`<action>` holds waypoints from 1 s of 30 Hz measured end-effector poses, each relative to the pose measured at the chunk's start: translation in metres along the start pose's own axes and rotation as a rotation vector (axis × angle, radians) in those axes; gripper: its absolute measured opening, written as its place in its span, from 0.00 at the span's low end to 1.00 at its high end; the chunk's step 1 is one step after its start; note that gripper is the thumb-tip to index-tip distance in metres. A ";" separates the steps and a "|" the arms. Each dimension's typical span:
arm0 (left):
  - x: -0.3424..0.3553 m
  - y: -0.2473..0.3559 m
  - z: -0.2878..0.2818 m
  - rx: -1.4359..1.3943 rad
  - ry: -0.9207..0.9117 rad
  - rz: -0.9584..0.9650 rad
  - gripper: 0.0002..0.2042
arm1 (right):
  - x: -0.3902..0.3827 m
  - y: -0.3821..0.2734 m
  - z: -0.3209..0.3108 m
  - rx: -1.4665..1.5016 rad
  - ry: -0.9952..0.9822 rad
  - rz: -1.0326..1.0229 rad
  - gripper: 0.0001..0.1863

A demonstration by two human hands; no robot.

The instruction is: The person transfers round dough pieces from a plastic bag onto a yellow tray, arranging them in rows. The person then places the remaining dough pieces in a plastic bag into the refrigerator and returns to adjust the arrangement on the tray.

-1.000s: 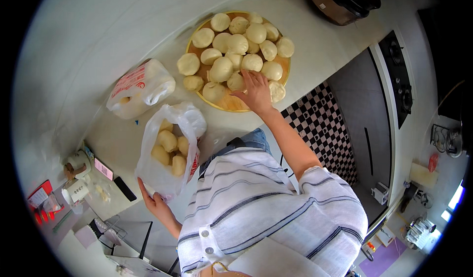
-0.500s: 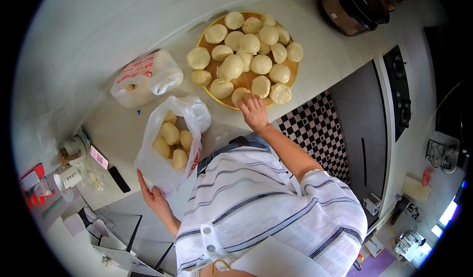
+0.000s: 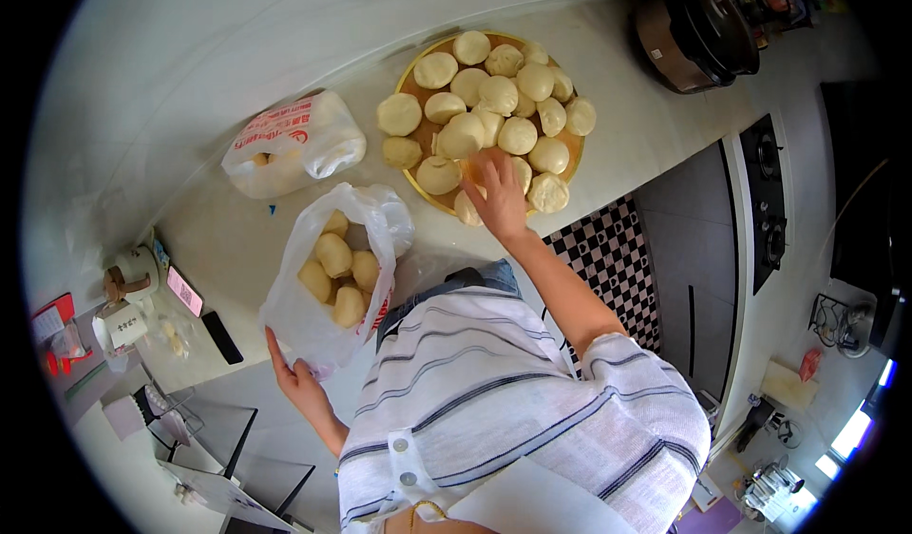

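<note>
Pale round steamed buns are heaped on a round wooden board with a yellow rim. Over the near side of the heap is my right hand, its thumb and fingers apart and bare board showing between them. One bun lies beside the thumb, at the board's near edge. To the left, a white translucent plastic bag stands with its mouth wide and several buns inside. My left hand grips the bag's near left edge; part of its fingers is hidden behind the plastic.
A tied plastic bag with red print sits behind on the counter. A phone with a lit screen and a black phone-like slab lie left. An electric cooker stands far right, and a gas hob lies right.
My right hand has left the bun at the near edge and moved farther in over the heap. The view has shifted slightly. My left hand stays on the bag.
</note>
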State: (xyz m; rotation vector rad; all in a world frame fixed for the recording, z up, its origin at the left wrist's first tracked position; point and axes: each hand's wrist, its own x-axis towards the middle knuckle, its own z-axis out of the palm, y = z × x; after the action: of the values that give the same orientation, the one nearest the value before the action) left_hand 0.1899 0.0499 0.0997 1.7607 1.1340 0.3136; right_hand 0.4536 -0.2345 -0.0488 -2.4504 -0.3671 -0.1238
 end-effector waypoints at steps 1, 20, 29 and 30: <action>0.000 -0.002 -0.001 0.010 0.000 0.007 0.36 | 0.015 -0.005 0.002 -0.016 0.019 -0.016 0.32; -0.004 -0.007 -0.002 -0.002 0.037 -0.060 0.37 | 0.034 0.015 -0.022 0.664 -0.085 0.259 0.29; 0.000 -0.005 -0.002 -0.001 0.036 -0.033 0.36 | 0.020 -0.007 -0.002 -0.170 -0.239 -0.286 0.34; 0.000 -0.004 -0.002 -0.005 0.035 -0.030 0.36 | 0.024 -0.013 0.007 -0.162 -0.285 -0.340 0.34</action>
State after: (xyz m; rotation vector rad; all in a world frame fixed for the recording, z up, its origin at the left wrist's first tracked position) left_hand 0.1870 0.0512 0.0973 1.7376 1.1824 0.3299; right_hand 0.4725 -0.2147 -0.0427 -2.5474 -0.9316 0.0555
